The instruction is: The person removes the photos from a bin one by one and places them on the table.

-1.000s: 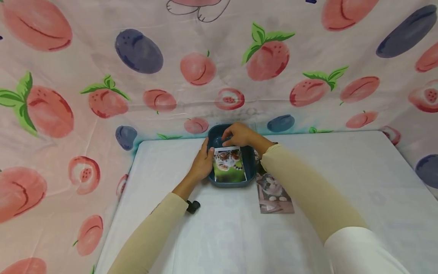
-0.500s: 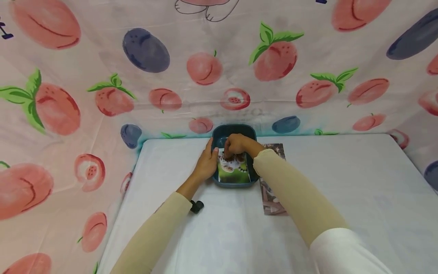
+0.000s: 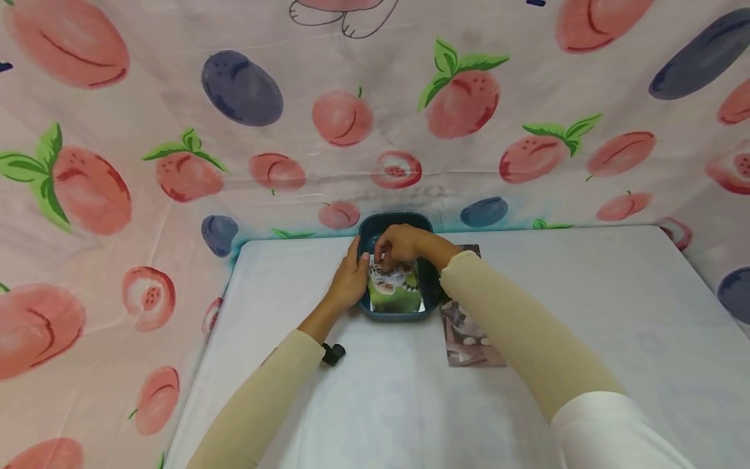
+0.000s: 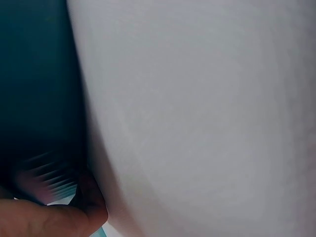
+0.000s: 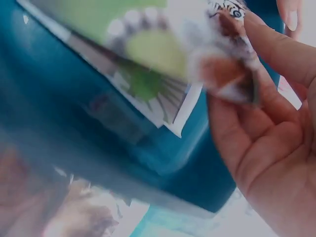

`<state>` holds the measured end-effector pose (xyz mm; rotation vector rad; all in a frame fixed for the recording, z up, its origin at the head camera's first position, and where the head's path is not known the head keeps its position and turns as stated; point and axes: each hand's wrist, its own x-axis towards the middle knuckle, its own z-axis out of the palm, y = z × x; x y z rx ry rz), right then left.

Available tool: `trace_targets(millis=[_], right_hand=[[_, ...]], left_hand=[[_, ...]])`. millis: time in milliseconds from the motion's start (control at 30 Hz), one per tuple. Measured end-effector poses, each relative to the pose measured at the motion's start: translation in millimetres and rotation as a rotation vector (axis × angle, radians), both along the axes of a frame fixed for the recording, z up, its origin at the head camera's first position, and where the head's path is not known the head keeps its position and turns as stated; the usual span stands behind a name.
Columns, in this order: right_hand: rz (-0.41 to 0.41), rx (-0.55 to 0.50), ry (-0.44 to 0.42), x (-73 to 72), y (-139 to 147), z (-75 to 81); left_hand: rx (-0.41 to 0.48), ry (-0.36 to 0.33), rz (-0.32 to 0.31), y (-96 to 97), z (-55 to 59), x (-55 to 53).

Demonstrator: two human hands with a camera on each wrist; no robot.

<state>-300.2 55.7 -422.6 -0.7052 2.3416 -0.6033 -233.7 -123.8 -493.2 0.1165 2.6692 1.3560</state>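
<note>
A dark teal tub point(image 3: 401, 317) stands against the fabric backdrop. Inside lies a tiger photo point(image 3: 397, 301) with a green background. My left hand point(image 3: 348, 284) holds the tub's left wall, thumb at the rim and fingers outside. In the left wrist view the thumb point(image 4: 54, 219) shows at the tub's edge. My right hand point(image 3: 404, 243) reaches over the tub and pinches the upper part of the tiger photo. The right wrist view shows thumb and fingers on the tiger photo point(image 5: 148, 44), with other printed sheets point(image 5: 170, 111) under it.
Right of the tub, photos of a cat point(image 3: 469, 348) lie on the white tabletop point(image 3: 375, 397), partly hidden under my right forearm. A small black device point(image 3: 334, 354) is strapped at my left wrist. The fruit-patterned fabric point(image 3: 351, 156) rises right behind the tub.
My right hand came down from above the tub onto the tiger photo and now grips its upper part. The left hand keeps its hold on the tub. The head view shifted slightly.
</note>
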Motion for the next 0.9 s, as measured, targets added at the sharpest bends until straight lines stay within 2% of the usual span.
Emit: trace_targets(millis=[233,367,567,633,800,900], right_hand=[[0.026,0.035,0.049,5.9,13,4.4],[-0.014,-0.054,0.112,10.9,29,4.4],[-0.189,-0.287,0.253,13.1,74,9.6],[-0.263,-0.338,0.269,14.2,93,14.8],[-0.426,-0.384,0.230,20.5,143,26.6],[-0.466,-0.352,0.201,28.3,175,30.2]], left_hand=[[-0.003,0.005,0.005,2.1,1.3,0.6],[-0.002,0.003,0.009,1.0,0.8,0.6],[0.006,0.005,0.010,0.5,-1.6,-1.3],[0.011,0.005,0.010,0.9,-1.6,-2.0],[0.002,-0.010,0.012,0.6,-3.1,-1.4],[-0.001,-0.020,0.015,0.8,-2.9,0.2]])
